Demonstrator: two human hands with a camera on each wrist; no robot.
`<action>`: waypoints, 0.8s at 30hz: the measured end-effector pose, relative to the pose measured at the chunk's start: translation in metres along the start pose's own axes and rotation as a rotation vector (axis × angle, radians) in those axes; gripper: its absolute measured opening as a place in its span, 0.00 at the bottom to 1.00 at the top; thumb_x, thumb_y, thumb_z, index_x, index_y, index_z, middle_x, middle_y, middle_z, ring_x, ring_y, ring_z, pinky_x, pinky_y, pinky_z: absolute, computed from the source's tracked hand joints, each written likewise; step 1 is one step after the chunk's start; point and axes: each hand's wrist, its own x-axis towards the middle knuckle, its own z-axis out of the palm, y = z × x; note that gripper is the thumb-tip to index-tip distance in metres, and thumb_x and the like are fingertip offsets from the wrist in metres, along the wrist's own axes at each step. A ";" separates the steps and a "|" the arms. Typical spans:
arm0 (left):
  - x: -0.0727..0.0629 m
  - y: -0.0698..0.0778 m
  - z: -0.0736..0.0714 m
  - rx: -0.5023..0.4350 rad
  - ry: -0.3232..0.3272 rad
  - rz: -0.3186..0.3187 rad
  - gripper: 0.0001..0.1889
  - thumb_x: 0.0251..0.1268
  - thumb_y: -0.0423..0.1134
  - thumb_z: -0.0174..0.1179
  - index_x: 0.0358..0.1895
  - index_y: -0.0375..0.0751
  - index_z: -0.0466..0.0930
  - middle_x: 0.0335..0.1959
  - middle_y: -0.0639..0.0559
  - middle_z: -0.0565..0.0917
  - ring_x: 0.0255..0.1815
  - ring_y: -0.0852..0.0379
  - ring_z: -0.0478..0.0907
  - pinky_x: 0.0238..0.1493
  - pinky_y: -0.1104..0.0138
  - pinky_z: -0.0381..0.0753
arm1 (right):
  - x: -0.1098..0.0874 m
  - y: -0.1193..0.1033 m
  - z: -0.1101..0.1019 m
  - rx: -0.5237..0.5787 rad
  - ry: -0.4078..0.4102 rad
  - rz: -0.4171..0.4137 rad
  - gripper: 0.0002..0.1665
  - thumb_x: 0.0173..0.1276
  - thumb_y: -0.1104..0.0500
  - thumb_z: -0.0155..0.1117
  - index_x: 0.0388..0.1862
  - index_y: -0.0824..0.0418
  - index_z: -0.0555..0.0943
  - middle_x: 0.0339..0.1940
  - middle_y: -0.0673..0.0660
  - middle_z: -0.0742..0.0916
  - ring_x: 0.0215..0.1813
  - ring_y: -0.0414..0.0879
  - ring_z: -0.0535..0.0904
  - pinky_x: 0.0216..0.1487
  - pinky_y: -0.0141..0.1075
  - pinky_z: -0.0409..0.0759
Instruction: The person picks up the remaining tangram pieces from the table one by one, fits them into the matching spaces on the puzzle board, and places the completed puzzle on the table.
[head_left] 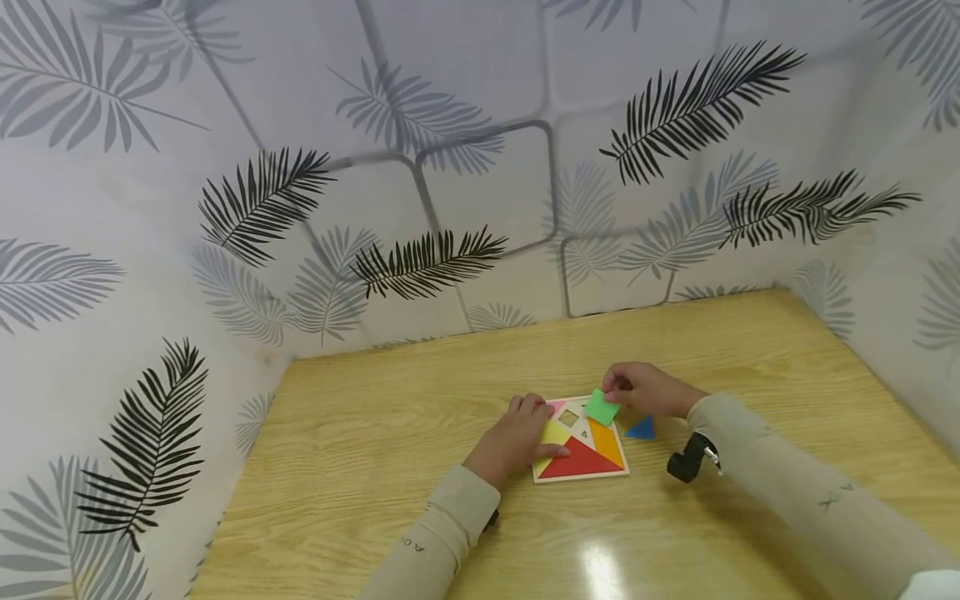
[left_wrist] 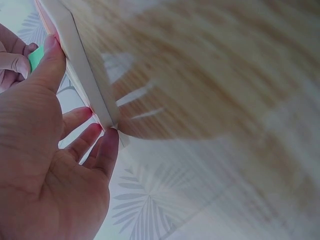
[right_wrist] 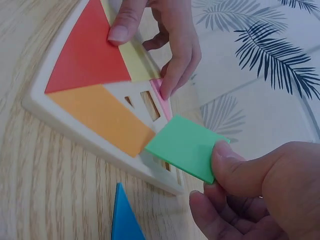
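My right hand point(head_left: 651, 390) pinches a green square tangram piece point(right_wrist: 187, 146) by one edge, thumb on top. The piece is tilted over the upper right part of a white tangram board point(head_left: 592, 477). My left hand point(head_left: 513, 442) rests on the board's left side, its thumb on the red triangle point(right_wrist: 89, 55) and its fingers along the far left edge. An orange parallelogram point(right_wrist: 102, 116), a yellow piece point(right_wrist: 136, 65) and a pink piece point(head_left: 556, 407) lie in the board. Bare recesses with small cut-outs show between them. The left fingers partly hide the yellow and pink pieces.
A blue triangle point(head_left: 642, 429) lies on the wooden table point(head_left: 390, 433) just right of the board, below my right hand. Behind the table and at its sides hangs a white cloth point(head_left: 480, 200) with leaf prints.
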 end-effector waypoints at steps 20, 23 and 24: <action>-0.003 -0.001 0.000 0.011 0.011 0.000 0.40 0.53 0.69 0.48 0.64 0.45 0.65 0.60 0.52 0.63 0.59 0.56 0.58 0.55 0.70 0.69 | 0.011 -0.006 0.018 0.148 0.052 0.152 0.08 0.66 0.61 0.61 0.38 0.67 0.76 0.30 0.56 0.79 0.30 0.47 0.74 0.33 0.35 0.77; -0.003 0.000 -0.001 0.032 0.014 0.011 0.40 0.54 0.69 0.48 0.64 0.44 0.66 0.60 0.52 0.63 0.59 0.55 0.58 0.56 0.70 0.69 | 0.010 -0.010 0.021 0.156 0.052 0.163 0.08 0.66 0.62 0.60 0.39 0.67 0.76 0.30 0.56 0.79 0.30 0.47 0.74 0.33 0.36 0.78; -0.003 0.000 -0.001 0.037 0.015 0.017 0.40 0.54 0.69 0.48 0.64 0.44 0.66 0.60 0.51 0.63 0.59 0.55 0.59 0.56 0.70 0.68 | 0.010 -0.011 0.022 0.160 0.054 0.169 0.08 0.66 0.62 0.61 0.39 0.67 0.76 0.30 0.56 0.79 0.30 0.47 0.74 0.34 0.36 0.78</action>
